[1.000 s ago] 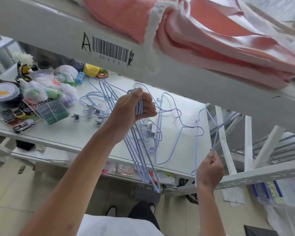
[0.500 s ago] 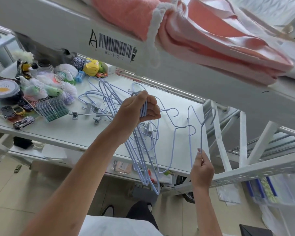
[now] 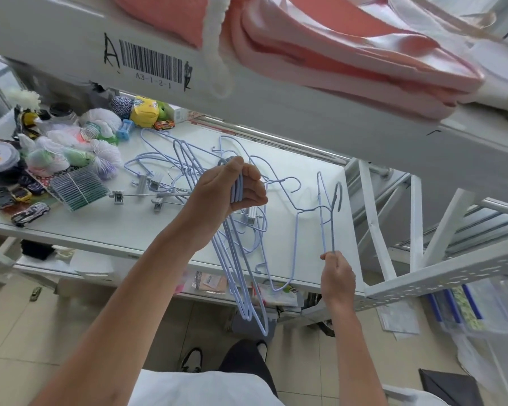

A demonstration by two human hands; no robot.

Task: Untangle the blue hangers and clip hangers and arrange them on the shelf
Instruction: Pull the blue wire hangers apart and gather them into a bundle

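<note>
white shelf (image 3: 106, 230); thin wiry blue hangers (image 3: 238, 259) gripped.

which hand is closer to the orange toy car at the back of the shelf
Left. The left hand grips a bunch of blue hangers below and right of the orange toy car; the right hand is much farther right, at the shelf's front edge.

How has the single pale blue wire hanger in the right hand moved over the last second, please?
Yes. The pale blue wire hanger has swung inward over the white shelf, away from the white diagonal brace.
</note>
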